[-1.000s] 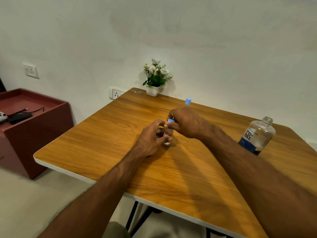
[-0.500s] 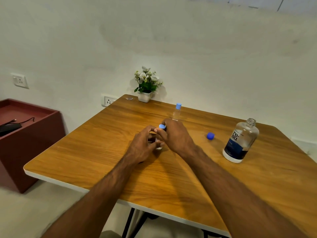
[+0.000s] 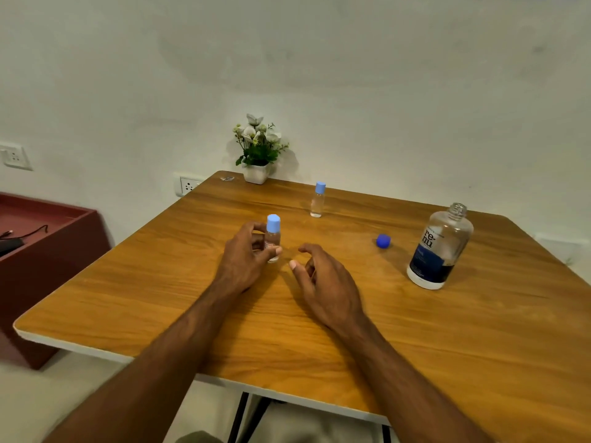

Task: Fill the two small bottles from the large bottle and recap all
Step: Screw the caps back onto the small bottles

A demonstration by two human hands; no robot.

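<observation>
Head view of a wooden table (image 3: 319, 330) seen from its near edge. The left hand (image 3: 244, 262) grips a small clear bottle (image 3: 272, 243) with thumb and fingers curled round its body; the bottle stands upright near the middle of the table and carries a light-blue cap (image 3: 273, 222). The right hand (image 3: 323, 282) lies just to the right of it, apart from the bottle, its fingers loosely curled and holding nothing. A second small bottle (image 3: 317, 203), also upright and topped with a light-blue cap, stands farther back, beyond and slightly right of the first and well apart from both hands. The large bottle (image 3: 439, 247) stands at the right side of the table, upright and leaning in the wide-angle picture, with its threaded neck uncapped; it bears a dark blue label on its lower half, and its upper part is clear. Its dark blue cap (image 3: 383, 241) lies loose on the tabletop between the right hand and the large bottle, just left of the bottle and touching neither. At the far edge, against the white wall, stands a small white pot of flowers (image 3: 257, 155). A wall socket (image 3: 188, 185) shows beside the far left corner of the table. A red cabinet (image 3: 48, 251) stands on the floor to the left.
</observation>
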